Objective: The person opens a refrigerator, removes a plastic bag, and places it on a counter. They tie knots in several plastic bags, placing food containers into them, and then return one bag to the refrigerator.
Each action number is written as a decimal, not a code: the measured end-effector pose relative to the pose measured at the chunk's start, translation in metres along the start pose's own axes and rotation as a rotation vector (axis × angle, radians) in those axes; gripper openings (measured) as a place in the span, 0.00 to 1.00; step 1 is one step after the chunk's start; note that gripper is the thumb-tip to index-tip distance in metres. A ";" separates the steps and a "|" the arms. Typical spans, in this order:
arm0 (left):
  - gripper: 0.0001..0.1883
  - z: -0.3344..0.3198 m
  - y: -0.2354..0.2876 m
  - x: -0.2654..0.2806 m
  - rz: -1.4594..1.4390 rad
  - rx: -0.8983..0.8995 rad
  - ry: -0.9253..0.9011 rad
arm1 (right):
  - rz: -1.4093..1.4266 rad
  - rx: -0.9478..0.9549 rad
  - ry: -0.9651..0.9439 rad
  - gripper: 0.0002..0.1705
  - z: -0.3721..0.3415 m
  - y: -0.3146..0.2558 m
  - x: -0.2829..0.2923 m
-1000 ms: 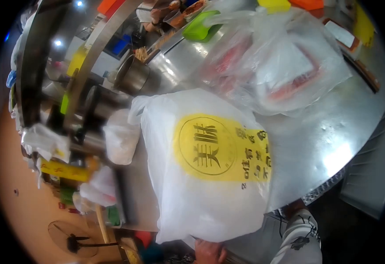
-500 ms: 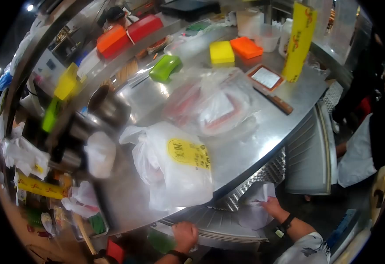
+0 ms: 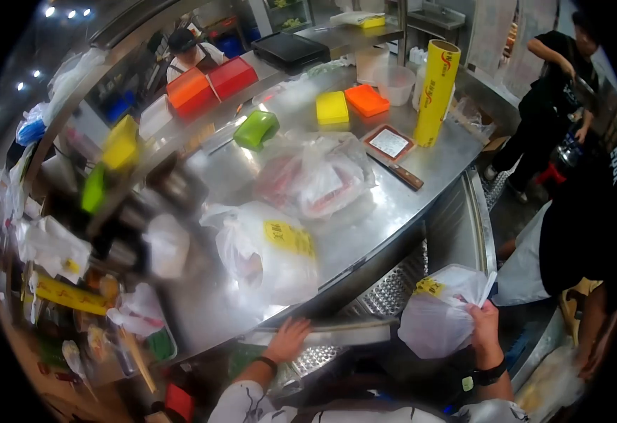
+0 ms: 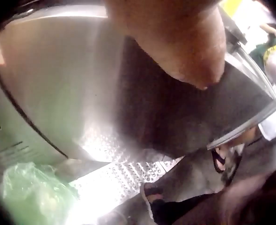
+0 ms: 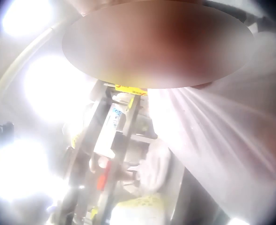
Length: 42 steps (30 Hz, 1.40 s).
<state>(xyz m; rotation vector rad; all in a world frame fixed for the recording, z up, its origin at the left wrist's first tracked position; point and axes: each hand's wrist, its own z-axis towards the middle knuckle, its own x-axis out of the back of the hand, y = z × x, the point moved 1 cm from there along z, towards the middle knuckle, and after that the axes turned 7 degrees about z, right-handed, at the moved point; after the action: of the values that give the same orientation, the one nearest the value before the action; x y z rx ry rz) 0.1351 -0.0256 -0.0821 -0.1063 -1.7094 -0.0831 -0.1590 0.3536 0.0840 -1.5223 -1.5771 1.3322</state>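
Observation:
My right hand [image 3: 485, 326] grips the gathered top of a white plastic bag [image 3: 432, 328] with yellow print. The bag hangs full beside the counter, and in the right wrist view its stretched film [image 5: 213, 136] runs down from a blurred patch over the hand. My left hand [image 3: 289, 341] rests with extended fingers on the top edge of a steel door [image 3: 351, 333] below the counter. In the left wrist view the hand [image 4: 189, 47] lies over the door's metal face. Another tied white bag [image 3: 280, 271] with a yellow label sits on the counter.
A clear bag [image 3: 315, 176] with red contents, a wooden-handled knife [image 3: 407, 176] and a yellow wrap roll [image 3: 437, 95] are on the steel counter [image 3: 365, 236]. A second door [image 3: 463, 225] stands ajar. People in black [image 3: 569, 240] stand at the right.
My right hand has lifted its bag up and rightward from beside the open door. The door has swung toward the counter with my left hand on it. The view has pulled back from the counter bag.

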 end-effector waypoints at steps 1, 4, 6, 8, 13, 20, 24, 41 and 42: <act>0.30 0.004 0.000 -0.005 0.047 -0.023 -0.005 | 0.037 0.011 -0.003 0.19 -0.007 -0.010 -0.002; 0.32 0.021 0.022 0.018 0.053 0.014 0.114 | 0.037 0.000 -0.038 0.21 -0.022 -0.032 -0.005; 0.31 0.033 0.043 0.037 -0.091 0.197 0.231 | 0.040 0.012 -0.093 0.20 -0.028 -0.046 -0.016; 0.22 0.042 0.063 0.053 -0.333 0.302 0.421 | 0.002 -0.009 -0.151 0.20 -0.033 -0.060 -0.032; 0.17 0.027 0.087 0.120 -1.014 0.457 0.268 | -0.007 -0.018 -0.314 0.21 -0.048 -0.092 -0.093; 0.36 -0.055 0.071 0.258 -1.327 0.475 0.633 | -0.046 0.028 -0.641 0.20 -0.108 -0.142 -0.212; 0.47 -0.093 0.011 0.249 -0.941 0.492 0.710 | -0.071 0.058 -0.707 0.15 -0.128 -0.115 -0.332; 0.34 -0.219 -0.154 0.170 -0.646 1.056 0.787 | -0.655 -0.219 -1.176 0.05 -0.097 0.113 -0.568; 0.32 -0.215 -0.160 0.173 -0.673 0.985 0.864 | -0.641 -0.156 -1.155 0.05 -0.094 0.109 -0.569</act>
<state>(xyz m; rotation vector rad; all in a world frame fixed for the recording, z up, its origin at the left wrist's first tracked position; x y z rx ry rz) 0.3032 -0.2058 0.1208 1.0870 -0.7133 0.1981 0.0770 -0.1803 0.1485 -0.0816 -2.5569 1.7720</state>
